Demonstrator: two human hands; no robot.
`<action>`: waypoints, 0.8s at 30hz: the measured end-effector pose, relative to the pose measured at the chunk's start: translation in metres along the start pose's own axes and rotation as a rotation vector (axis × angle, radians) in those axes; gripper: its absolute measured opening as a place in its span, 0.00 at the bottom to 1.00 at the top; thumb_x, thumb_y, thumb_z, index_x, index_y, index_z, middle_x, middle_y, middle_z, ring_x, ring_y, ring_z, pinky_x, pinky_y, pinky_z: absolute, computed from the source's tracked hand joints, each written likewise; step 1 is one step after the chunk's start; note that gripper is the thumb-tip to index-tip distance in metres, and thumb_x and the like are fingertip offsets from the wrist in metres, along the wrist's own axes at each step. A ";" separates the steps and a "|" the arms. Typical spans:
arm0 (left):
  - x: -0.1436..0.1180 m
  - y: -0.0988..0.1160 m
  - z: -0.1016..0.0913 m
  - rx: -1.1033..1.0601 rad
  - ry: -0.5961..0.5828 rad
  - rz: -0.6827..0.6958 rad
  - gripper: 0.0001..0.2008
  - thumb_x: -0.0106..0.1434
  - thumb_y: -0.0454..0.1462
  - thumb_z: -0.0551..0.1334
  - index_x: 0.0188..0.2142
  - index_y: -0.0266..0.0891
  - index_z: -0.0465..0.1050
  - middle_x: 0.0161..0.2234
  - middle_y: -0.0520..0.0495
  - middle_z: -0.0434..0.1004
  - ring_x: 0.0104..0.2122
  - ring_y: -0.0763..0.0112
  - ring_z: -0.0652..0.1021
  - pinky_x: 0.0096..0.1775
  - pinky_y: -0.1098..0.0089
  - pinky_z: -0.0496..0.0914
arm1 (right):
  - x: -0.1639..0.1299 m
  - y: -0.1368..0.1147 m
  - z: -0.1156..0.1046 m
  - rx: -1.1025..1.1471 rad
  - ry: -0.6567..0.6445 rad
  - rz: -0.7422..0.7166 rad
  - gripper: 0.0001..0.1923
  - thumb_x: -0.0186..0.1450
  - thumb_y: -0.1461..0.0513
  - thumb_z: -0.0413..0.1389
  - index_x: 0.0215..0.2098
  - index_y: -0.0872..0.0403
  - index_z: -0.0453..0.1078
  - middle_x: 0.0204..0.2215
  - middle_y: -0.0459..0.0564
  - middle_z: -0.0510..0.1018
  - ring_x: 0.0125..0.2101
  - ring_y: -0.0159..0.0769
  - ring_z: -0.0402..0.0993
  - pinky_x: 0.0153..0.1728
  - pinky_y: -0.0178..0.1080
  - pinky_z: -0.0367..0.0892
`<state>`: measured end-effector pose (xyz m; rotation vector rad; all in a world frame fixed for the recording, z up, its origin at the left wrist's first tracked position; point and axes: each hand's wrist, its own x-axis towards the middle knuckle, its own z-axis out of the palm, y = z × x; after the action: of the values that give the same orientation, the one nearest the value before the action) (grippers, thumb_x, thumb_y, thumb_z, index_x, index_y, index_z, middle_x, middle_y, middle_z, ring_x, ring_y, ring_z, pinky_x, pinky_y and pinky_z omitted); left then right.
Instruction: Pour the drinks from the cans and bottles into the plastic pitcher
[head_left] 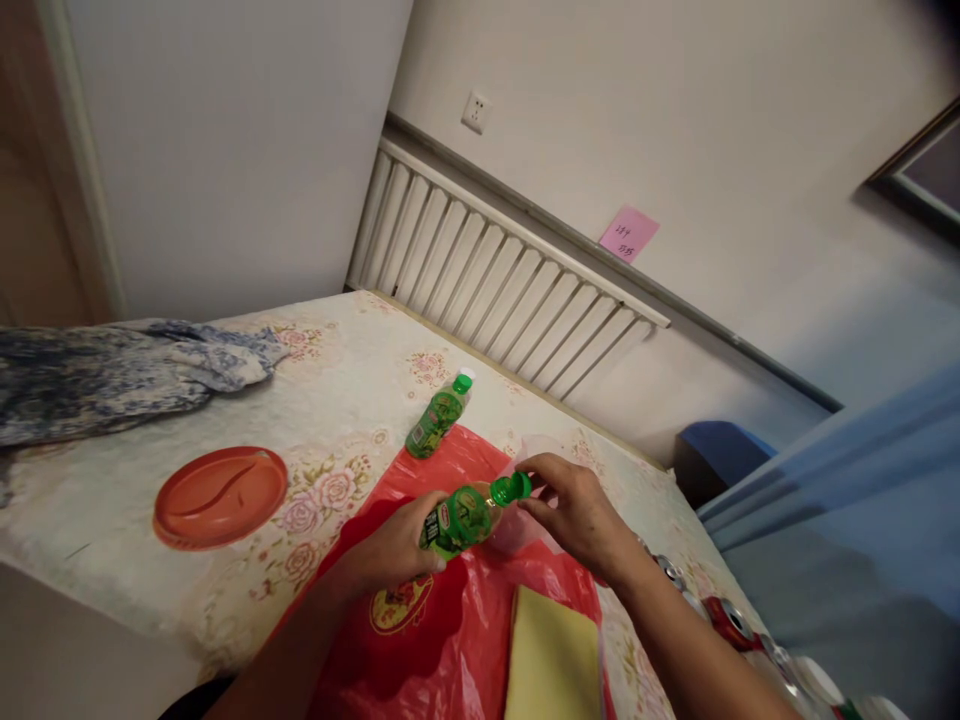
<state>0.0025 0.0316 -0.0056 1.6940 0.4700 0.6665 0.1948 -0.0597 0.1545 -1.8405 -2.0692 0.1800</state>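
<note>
My left hand is wrapped round a plastic bottle with a green label, held tilted with its neck to the right. At the neck, the thumb and fingers of my right hand close on the green bottle cap. Whether the cap is still joined to the neck I cannot tell. Below both hands lies a red plastic bag with a round yellow print. A second bottle, green-labelled and capped, is on the table just beyond the bag.
An orange oval plate sits on the flowered tablecloth, left of the bag. A yellow folded cloth or pad lies near me. Several drink cans line the right edge. Crumpled patterned fabric covers the far left; a radiator stands behind.
</note>
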 end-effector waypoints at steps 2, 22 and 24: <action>0.000 -0.003 0.000 -0.007 -0.005 0.016 0.31 0.44 0.31 0.61 0.51 0.44 0.66 0.44 0.51 0.75 0.41 0.62 0.74 0.42 0.68 0.68 | 0.002 0.001 0.002 0.080 -0.005 -0.003 0.13 0.59 0.69 0.58 0.43 0.51 0.72 0.33 0.46 0.78 0.32 0.32 0.74 0.34 0.35 0.68; 0.004 -0.013 0.003 0.037 0.021 0.071 0.27 0.45 0.32 0.61 0.48 0.41 0.67 0.43 0.50 0.75 0.41 0.64 0.74 0.43 0.68 0.69 | 0.007 -0.013 -0.002 0.026 -0.085 -0.216 0.10 0.65 0.68 0.57 0.43 0.53 0.74 0.37 0.50 0.78 0.37 0.34 0.73 0.40 0.36 0.66; 0.004 -0.012 0.003 0.037 0.017 0.072 0.29 0.45 0.33 0.61 0.50 0.41 0.66 0.43 0.50 0.76 0.40 0.64 0.74 0.43 0.68 0.69 | 0.006 -0.011 0.000 0.046 -0.072 -0.197 0.11 0.64 0.69 0.57 0.44 0.52 0.74 0.38 0.50 0.78 0.38 0.35 0.73 0.40 0.37 0.66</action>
<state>0.0074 0.0346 -0.0165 1.7480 0.4376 0.7285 0.1846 -0.0555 0.1595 -1.6131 -2.2603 0.2423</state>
